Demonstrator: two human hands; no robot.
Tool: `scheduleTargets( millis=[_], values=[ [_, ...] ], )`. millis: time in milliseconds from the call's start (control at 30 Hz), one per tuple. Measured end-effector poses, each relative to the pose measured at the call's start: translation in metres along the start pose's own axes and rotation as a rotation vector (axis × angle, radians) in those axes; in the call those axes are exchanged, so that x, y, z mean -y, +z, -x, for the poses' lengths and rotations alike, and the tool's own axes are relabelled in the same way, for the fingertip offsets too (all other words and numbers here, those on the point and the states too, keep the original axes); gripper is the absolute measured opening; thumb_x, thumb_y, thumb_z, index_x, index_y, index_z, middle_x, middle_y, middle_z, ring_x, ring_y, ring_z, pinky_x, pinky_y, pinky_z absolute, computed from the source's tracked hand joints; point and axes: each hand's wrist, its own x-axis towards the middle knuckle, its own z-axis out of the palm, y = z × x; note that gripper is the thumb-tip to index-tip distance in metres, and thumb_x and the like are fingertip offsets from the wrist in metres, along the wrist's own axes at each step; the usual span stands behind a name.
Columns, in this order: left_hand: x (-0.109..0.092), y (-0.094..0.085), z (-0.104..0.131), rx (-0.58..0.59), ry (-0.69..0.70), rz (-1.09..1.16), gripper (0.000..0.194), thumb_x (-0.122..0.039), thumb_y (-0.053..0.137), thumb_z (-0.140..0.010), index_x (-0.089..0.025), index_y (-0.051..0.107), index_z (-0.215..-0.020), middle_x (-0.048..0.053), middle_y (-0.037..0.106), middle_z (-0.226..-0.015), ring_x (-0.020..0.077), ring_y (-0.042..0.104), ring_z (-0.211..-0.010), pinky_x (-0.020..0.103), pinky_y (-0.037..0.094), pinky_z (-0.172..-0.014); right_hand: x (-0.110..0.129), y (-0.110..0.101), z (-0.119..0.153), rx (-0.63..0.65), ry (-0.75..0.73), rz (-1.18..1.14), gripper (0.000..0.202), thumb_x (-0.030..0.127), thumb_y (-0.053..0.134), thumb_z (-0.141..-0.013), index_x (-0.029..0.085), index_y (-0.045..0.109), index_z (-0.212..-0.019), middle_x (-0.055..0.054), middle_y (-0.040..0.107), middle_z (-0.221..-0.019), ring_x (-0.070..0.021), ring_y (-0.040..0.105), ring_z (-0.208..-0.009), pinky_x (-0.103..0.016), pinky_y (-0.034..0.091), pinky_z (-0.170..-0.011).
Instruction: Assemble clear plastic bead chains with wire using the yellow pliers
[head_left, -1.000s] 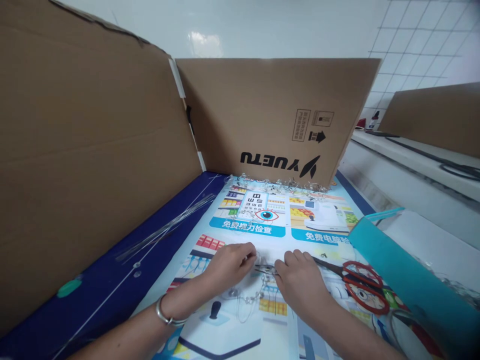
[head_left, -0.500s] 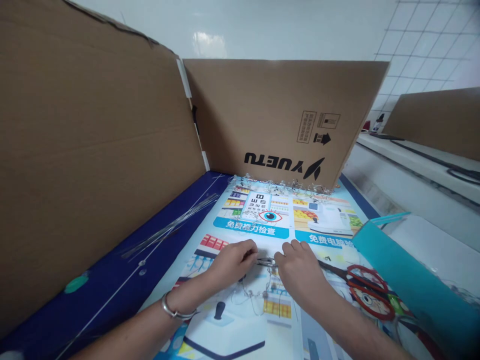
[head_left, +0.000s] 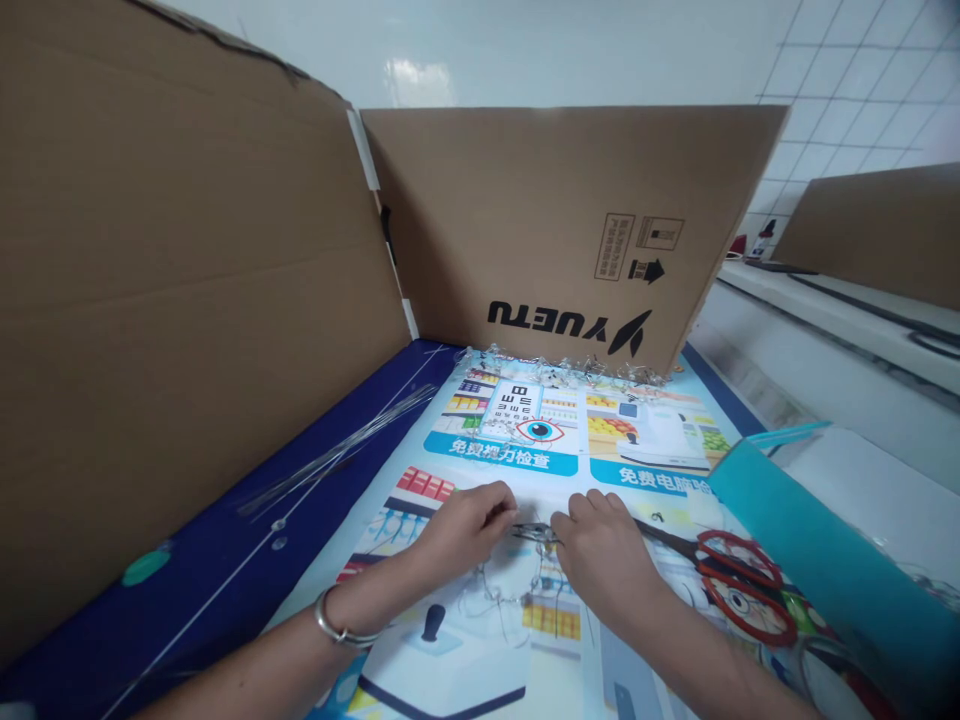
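Note:
My right hand [head_left: 604,550] is closed around a pair of pliers [head_left: 535,533]. Only the metal jaws show, pointing left; the handles are hidden in the palm. Thumb and fingers of my left hand [head_left: 481,515] are pinched together at the jaws' tip, on the end of a thin wire too fine to see clearly. A loop of wire with clear beads [head_left: 511,600] hangs beneath both hands, loose wire ends sticking out of it. Right of my right hand lie scissors [head_left: 739,573] with red handles, their dark blades reaching toward my wrist.
Cardboard panels stand on the left [head_left: 195,300] and at the back [head_left: 555,220]. Beaded wire pieces [head_left: 570,375] line the back panel's foot. A bundle of straight wires [head_left: 345,445] lies on the blue strip at left. A teal box [head_left: 817,540] stands at right.
Both hands stay nearly in place, with the pliers' jaws still between them. The whole view has shifted slightly.

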Motion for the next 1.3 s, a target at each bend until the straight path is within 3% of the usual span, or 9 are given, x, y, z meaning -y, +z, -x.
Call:
scheduleTargets(
  millis=[400,733,1300],
  values=[
    [-0.0044,0.0073,0.0005,-0.059,-0.043,-0.019,0.011,-0.022,0.045,-0.081,-0.018,0.051,-0.073,-0.003,0.055,-0.065,0.0101,0.049,-0.058,0.020,0.034,-0.053,-0.0007,0.0018,-0.0002,0.017,-0.003,-0.009,0.007,0.017,0.052,-0.077,0.020,0.058,-0.077,-0.004,0.053,-0.076,-0.0186,0.044,-0.078,-0.033,0.023,-0.070],
    [-0.0050,0.0070,0.0000,-0.029,-0.092,0.038,0.011,-0.023,0.044,-0.080,-0.018,0.050,-0.073,-0.004,0.055,-0.063,0.0098,0.048,-0.057,0.019,0.033,-0.052,0.0014,-0.0046,0.0014,0.055,0.026,-0.034,0.009,0.020,0.051,-0.078,0.020,0.060,-0.080,-0.005,0.055,-0.078,-0.0188,0.046,-0.078,-0.033,0.025,-0.069],
    [-0.0056,0.0082,0.0032,-0.019,-0.010,0.049,0.010,-0.018,0.043,-0.080,-0.018,0.048,-0.073,-0.004,0.053,-0.066,0.0092,0.047,-0.060,0.019,0.032,-0.054,0.0030,-0.0064,0.0036,0.074,0.057,-0.070,0.009,0.020,0.050,-0.077,0.020,0.059,-0.075,-0.005,0.056,-0.077,-0.0181,0.048,-0.077,-0.031,0.024,-0.066]
  ],
)
